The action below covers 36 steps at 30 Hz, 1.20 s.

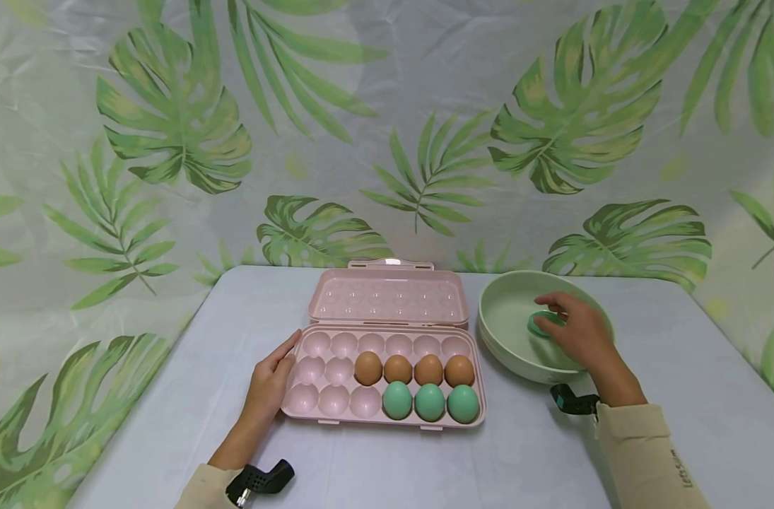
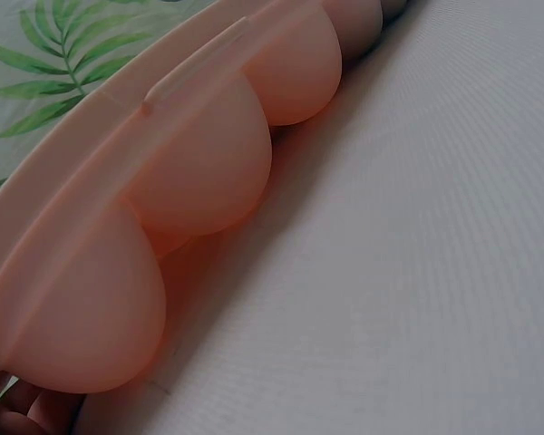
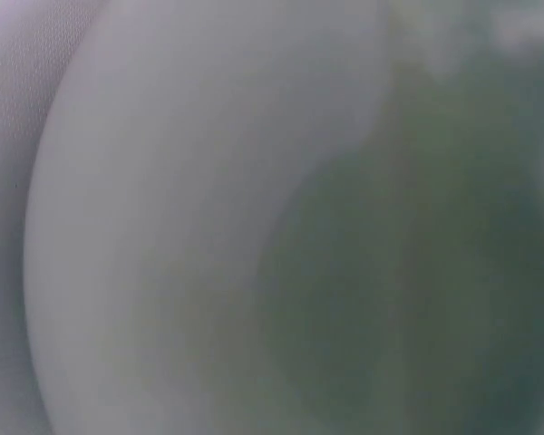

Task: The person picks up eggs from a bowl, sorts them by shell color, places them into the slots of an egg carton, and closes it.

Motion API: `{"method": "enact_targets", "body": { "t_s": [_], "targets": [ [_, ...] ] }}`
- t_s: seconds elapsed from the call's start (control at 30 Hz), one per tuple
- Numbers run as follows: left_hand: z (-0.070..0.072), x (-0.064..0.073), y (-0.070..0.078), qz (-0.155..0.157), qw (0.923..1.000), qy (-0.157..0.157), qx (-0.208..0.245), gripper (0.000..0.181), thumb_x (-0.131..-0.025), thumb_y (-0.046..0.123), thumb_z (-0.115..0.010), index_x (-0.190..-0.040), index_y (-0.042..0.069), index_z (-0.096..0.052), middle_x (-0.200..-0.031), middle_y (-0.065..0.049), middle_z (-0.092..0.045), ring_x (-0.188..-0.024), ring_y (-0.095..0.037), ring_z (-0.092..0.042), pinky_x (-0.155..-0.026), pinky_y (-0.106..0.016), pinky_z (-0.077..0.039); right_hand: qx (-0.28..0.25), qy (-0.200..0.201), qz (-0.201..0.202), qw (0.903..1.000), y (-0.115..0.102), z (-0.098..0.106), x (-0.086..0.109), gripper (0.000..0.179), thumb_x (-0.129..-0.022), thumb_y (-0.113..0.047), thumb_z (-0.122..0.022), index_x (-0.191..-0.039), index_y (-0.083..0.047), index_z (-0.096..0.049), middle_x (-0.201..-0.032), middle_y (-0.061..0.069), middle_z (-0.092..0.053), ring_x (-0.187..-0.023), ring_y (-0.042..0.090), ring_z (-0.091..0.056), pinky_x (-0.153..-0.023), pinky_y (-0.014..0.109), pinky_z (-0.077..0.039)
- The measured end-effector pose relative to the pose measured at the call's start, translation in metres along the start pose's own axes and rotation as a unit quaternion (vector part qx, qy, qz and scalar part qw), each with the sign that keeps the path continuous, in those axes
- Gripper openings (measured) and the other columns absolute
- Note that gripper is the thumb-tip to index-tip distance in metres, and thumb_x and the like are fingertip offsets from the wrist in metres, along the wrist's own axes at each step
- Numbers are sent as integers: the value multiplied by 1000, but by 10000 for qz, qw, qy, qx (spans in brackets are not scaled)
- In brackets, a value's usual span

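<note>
A pink egg carton (image 1: pixel 387 424) lies with its lid (image 1: pixel 389 297) folded back. Several brown eggs (image 1: pixel 397 370) fill the right part of its middle row. Three green eggs (image 1: pixel 430 402) occupy the right end of the front row. My left hand (image 1: pixel 268 385) grips the carton's left edge; in the left wrist view, fingertips (image 2: pixel 45 408) show beneath the cup at the corner. Inside a pale green bowl (image 1: pixel 507 311), my right hand (image 1: pixel 580 329) reaches over a green egg (image 1: pixel 539 324), thumb overlapping it and index finger spread apart above it.
A white cloth covers the table (image 1: pixel 387 474). Behind stands a leaf-printed backdrop (image 1: pixel 323 141). The bowl sits close to the carton's right side. The carton's back row and left cups hold no eggs. The right wrist view is blurred.
</note>
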<state>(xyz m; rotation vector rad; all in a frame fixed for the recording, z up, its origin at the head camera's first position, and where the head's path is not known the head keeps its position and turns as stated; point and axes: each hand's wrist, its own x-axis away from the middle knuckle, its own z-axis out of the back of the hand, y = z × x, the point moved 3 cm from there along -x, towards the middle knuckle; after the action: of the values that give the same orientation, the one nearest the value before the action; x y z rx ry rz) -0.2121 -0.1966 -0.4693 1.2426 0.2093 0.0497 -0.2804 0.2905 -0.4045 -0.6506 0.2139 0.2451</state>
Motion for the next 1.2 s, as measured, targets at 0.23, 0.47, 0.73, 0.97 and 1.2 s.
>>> {"method": "enact_targets", "body": {
  "t_s": [0.23,0.47,0.73,0.97,1.2],
  "targets": [
    [1,2,6,171,9998,-63,31,41,-102,12,-41,-142,9,-49,-146,-1,-46,-140,-16,-32,-115,-33,-24,22,-205,-105,9997,0,0,0,36,-91,-15,-67,-123,-1,-59,-125,27,-56,-113,48,-53,-89,58,-46],
    [1,12,35,199,9997,-106,-49,41,-101,6,-39,-141,0,-47,-146,-10,-44,-141,-23,-31,-114,-37,-25,66,-371,-125,9992,-3,0,1,36,-90,-14,-68,-122,0,-59,-124,28,-56,-114,49,-53,-90,58,-45],
    [1,15,40,173,9998,-99,-41,41,-101,6,-39,-142,0,-46,-147,-10,-43,-140,-20,-31,-114,-35,-25,154,-384,-140,9990,-2,0,0,35,-89,-15,-69,-120,-1,-61,-121,27,-58,-112,47,-55,-90,58,-45],
    [2,14,40,213,9997,-103,-15,41,-101,6,-39,-141,1,-47,-146,-9,-44,-140,-19,-32,-114,-35,-25,256,-422,-103,9987,-3,-1,0,35,-89,-15,-68,-120,0,-61,-118,27,-60,-108,46,-55,-86,57,-45],
    [2,14,40,204,9997,-143,26,41,-101,6,-40,-142,1,-46,-147,-9,-44,-140,-20,-32,-114,-36,-24,248,-540,-162,9981,-4,-1,0,36,-90,-15,-67,-121,0,-60,-120,27,-59,-108,45,-54,-86,56,-45]
  ]
}}
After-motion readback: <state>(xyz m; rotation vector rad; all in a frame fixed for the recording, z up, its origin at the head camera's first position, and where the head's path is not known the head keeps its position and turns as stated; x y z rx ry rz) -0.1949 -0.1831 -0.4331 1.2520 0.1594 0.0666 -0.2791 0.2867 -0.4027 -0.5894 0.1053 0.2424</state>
